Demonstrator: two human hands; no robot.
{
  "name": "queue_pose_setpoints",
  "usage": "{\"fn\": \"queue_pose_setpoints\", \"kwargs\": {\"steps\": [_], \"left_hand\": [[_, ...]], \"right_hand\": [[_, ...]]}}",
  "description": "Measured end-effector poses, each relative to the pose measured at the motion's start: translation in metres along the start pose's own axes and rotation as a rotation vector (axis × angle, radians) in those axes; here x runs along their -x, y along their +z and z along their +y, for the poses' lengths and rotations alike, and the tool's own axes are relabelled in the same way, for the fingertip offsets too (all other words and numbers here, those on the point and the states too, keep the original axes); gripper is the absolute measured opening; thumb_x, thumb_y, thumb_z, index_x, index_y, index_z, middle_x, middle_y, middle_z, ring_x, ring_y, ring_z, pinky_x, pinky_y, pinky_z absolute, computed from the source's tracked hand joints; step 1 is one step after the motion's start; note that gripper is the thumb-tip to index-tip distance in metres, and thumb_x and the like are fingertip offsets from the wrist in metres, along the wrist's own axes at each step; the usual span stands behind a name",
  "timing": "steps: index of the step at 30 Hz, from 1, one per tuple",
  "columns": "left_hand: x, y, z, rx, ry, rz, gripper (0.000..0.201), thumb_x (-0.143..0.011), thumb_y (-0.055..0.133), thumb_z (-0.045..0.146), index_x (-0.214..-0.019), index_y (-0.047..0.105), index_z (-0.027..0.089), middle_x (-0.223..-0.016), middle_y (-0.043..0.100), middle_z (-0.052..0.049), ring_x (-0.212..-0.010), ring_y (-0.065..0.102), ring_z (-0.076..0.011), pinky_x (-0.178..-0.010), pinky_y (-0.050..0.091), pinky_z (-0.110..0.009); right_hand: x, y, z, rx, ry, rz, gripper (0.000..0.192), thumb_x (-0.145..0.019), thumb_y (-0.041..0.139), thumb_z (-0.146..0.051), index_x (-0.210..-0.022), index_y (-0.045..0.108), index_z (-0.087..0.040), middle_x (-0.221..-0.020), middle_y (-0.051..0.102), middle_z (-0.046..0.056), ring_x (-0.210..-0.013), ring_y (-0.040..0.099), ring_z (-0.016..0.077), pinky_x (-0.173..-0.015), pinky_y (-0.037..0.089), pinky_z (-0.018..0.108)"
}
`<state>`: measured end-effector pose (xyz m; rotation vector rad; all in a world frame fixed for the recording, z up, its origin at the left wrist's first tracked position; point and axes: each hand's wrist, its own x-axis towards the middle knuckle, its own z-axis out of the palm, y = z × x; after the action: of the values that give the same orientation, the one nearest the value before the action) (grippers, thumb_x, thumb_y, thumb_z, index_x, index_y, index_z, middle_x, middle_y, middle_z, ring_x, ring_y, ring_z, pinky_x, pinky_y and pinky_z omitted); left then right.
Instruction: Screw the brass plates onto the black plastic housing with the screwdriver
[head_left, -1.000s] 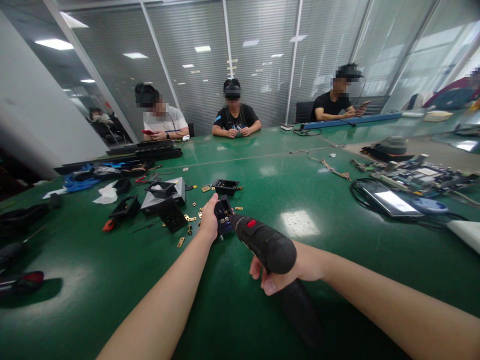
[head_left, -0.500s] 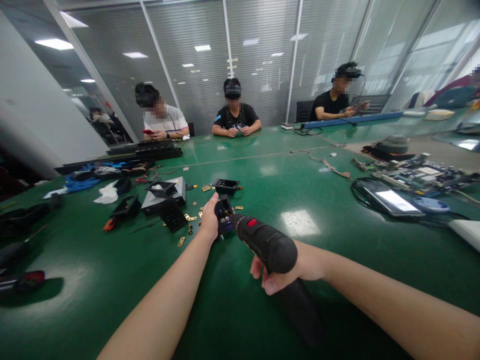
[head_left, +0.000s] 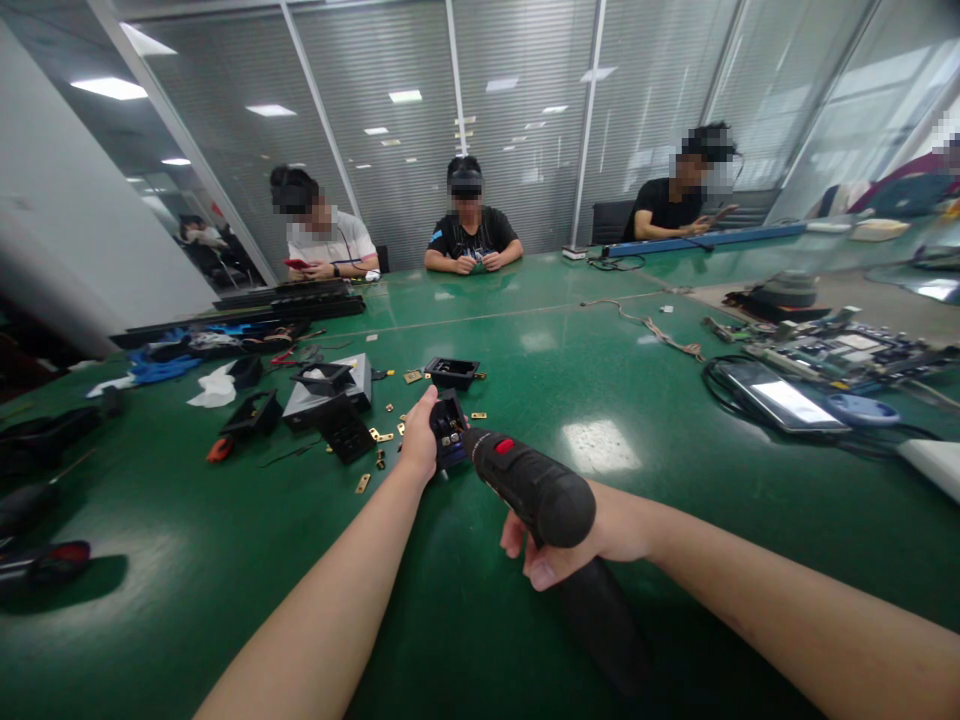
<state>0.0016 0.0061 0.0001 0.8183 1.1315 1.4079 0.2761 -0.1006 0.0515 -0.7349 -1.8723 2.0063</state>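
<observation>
Head view: the left hand (head_left: 420,445) is clamped on a small black socket housing (head_left: 448,430), thumb up along its near side, pinning it to the green table (head_left: 225,560) right at the middle of the frame. The right hand (head_left: 577,540) is wrapped tight round the grip of a black electric screwdriver (head_left: 532,485), fingers curled under the handle, red switch showing on top. The tool's nose points into the housing's open top, where small metal contacts show; whether the bit is actually seated there cannot be told.

Just left of the housing, brass contact pieces (head_left: 380,436) lie scattered on the table. Beyond it sits another black housing (head_left: 451,373), open side up, and to its left a grey box (head_left: 330,395) with black parts stacked against it. A white cloth (head_left: 214,388) lies further left.

Off to the right, well apart from the hands, a tablet (head_left: 776,400) lies in a loop of cable, with circuit boards (head_left: 840,352) behind it.

Across the far edge three people sit: one holds a red phone (head_left: 295,264), the middle one has hands folded, the third leans over a device.
</observation>
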Motion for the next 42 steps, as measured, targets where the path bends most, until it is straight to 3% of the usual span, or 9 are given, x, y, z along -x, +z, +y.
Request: {"fn": "queue_pose_setpoints", "kwargs": {"steps": [42], "left_hand": [[0.0042, 0.0037, 0.0022, 0.037, -0.018, 0.017, 0.060, -0.093, 0.087, 0.080, -0.099, 0.069, 0.023, -0.079, 0.084, -0.010, -0.060, 0.077, -0.0249, -0.061, 0.065, -0.037]], "right_hand": [[-0.0006, 0.0002, 0.0028, 0.000, -0.002, -0.009, 0.066, -0.059, 0.124, -0.051, -0.101, 0.085, -0.018, -0.097, 0.084, 0.003, -0.088, 0.078, 0.0215, -0.082, 0.063, 0.035]]}}
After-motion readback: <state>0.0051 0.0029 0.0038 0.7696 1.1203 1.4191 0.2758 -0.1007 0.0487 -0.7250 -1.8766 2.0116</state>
